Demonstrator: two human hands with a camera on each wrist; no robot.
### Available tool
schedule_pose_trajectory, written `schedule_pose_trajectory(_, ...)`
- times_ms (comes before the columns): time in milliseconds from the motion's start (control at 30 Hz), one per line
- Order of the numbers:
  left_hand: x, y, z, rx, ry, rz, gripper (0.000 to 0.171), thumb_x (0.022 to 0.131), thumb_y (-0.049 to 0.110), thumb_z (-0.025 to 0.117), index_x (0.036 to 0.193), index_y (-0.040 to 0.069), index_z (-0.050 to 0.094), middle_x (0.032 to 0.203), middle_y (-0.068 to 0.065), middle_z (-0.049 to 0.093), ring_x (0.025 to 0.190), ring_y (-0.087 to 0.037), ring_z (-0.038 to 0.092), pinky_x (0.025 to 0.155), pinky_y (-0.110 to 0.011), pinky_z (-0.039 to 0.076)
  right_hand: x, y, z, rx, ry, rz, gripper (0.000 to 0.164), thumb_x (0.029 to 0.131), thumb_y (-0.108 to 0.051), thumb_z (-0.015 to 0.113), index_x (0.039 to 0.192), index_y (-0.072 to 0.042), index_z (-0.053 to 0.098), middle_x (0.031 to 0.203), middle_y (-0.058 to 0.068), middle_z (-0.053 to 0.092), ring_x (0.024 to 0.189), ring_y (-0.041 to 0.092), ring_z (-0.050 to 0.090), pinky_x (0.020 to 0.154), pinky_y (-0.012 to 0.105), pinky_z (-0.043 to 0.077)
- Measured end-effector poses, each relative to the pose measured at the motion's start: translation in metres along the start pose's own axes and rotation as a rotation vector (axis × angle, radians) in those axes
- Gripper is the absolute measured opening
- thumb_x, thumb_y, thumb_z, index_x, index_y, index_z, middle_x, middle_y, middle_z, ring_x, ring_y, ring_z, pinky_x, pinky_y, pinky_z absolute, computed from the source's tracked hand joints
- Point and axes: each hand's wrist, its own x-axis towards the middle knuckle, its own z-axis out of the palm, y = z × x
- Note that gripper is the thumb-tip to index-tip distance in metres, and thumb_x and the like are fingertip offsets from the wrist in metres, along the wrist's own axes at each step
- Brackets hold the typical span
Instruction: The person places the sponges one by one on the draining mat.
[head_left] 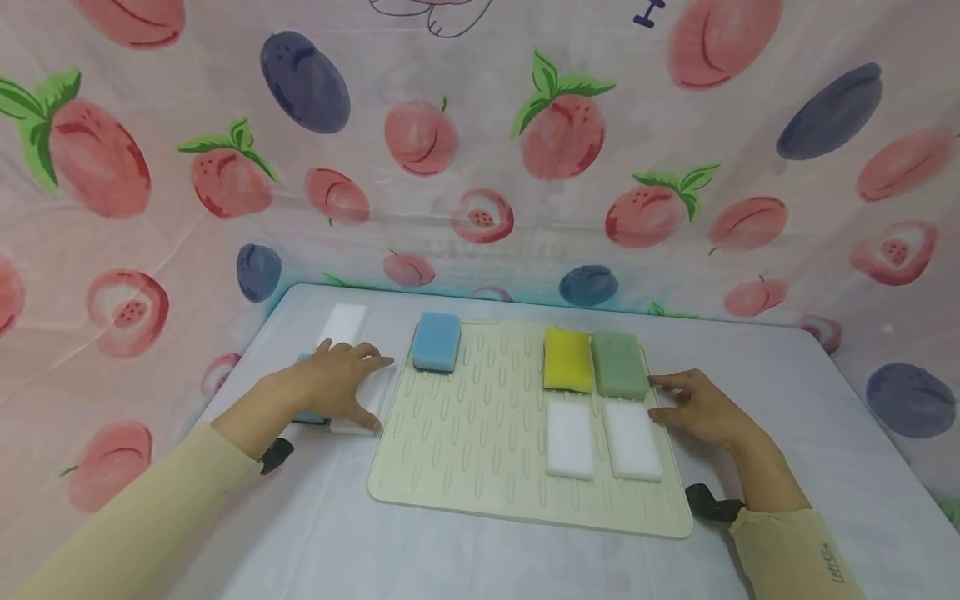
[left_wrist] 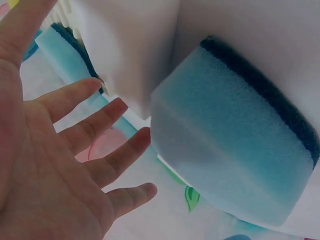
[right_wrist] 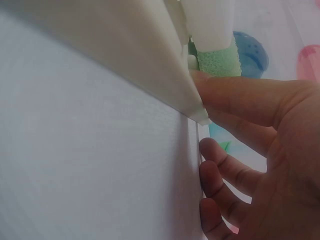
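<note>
My left hand (head_left: 337, 379) is over the table left of the cream ribbed mat (head_left: 487, 483), fingers spread. Below it lies a white sponge (head_left: 352, 427), partly hidden by the hand. A blue sponge with a dark scouring side (left_wrist: 235, 125) lies beside that, near the fingertips in the left wrist view. My right hand (head_left: 701, 408) rests at the mat's right edge, its thumb and fingertips against the rim and the table. On the mat, closest to this hand, are a green sponge (head_left: 619, 367) and a white sponge (head_left: 633, 442).
A yellow sponge (head_left: 567, 358) and another white sponge (head_left: 570, 442) lie on the mat's right half. A second blue sponge (head_left: 437, 342) sits at its far left corner. One more white block (head_left: 345, 323) lies off the mat, beyond my left hand. A fruit-print cloth (head_left: 480, 125) hangs behind the table.
</note>
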Motion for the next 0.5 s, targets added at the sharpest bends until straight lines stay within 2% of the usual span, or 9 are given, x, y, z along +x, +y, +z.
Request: schedule_pose_trajectory(500, -0.0024, 0.0022, -0.0010, 0.022, -0.044, 0.018, 0.111, 0.067, 0.068, 0.088, 0.156, 0.014, 0.048, 0.154, -0.014, 0.051, 0.135, -0.049, 0.052, 0.116, -0.079, 0.024, -0.0005, -0.0011, -0.0004, 0.016, -0.001, 0.006, 0.063, 0.085, -0.018, 0.081, 0.140, 0.005, 0.060, 0.135, 0.032, 0.049, 0.118, 0.047, 0.051, 0.093, 0.057, 0.047)
